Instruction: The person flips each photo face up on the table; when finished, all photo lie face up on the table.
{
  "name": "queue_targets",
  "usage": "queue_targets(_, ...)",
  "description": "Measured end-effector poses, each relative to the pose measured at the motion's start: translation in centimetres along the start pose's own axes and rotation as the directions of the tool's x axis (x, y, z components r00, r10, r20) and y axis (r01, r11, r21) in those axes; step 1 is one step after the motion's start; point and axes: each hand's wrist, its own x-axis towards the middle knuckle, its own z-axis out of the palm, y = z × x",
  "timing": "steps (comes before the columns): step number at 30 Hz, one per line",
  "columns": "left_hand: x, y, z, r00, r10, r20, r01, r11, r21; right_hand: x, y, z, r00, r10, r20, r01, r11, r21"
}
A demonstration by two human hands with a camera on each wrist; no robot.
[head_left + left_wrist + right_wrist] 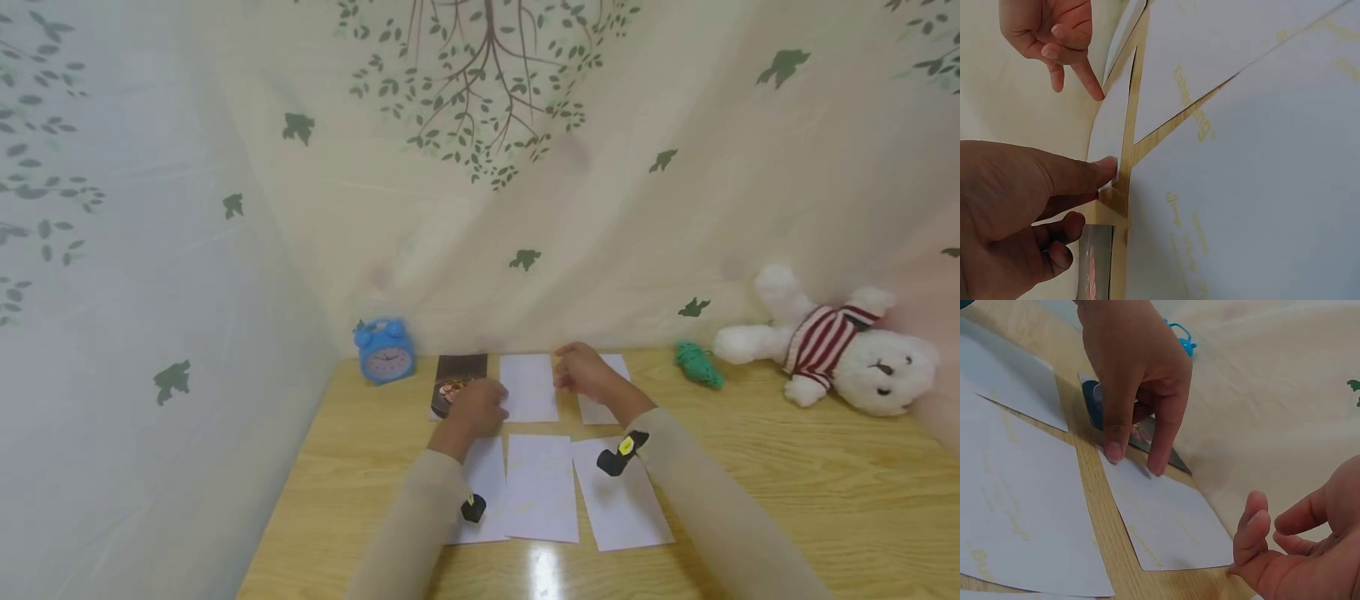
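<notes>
- Head view: the left hand covers the lower right part of the picture card, so only some of its dark food photo shows.
- Just right of it lies the middle back card, white side up on the table, between the two hands.
- Left hand: thumb and one finger touch this card's left end, narrowly spaced; I cannot tell whether they pinch it or merely press.
- Right hand: loosely spread, one straight finger at the card's far right corner in the left wrist view, the others bent, gripping nothing visible. It hides part of the right back card.
- Front row: the left front card is partly behind the left sleeve; the middle front card shows whole; the right front card lies askew.
- Yellow lettering on the white backs is mostly too faint to read.
- Right wrist view: the blue clock is mostly blocked by the left hand.
</notes>
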Motion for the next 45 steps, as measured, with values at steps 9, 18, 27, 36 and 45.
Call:
queue_targets(9,-0.1,0.7,-0.2,1.000,-0.011,0.005,0.010,0.998,0.062,-0.1,-0.3,0.1,0.998,0.015,0.053,-0.018,0.998,0.057)
queue_targets(18,-0.3,1.3,-0.5,1.000,-0.014,0.016,0.013,0.998,0.068,0.2,0.4,0.4,0.995,-0.089,-0.048,0.091,0.995,0.036)
queue_targets(27,0.4,0.7,-0.3,1.000,0.019,0.021,-0.018,0.998,-0.060,-0.3,-0.2,0.5,0.996,-0.037,-0.087,0.047,0.992,0.115)
queue_targets(36,1.0,3.4,0.3,0.996,-0.085,-0.009,0.084,0.996,-0.033,-1.4,-0.7,1.1,0.994,-0.080,-0.074,0.095,0.970,0.226)
queue_targets(45,1.2,4.2,0.1,0.991,-0.128,-0.031,0.122,0.979,-0.166,-1.8,-0.7,1.6,0.989,-0.124,-0.082,0.143,0.947,0.288)
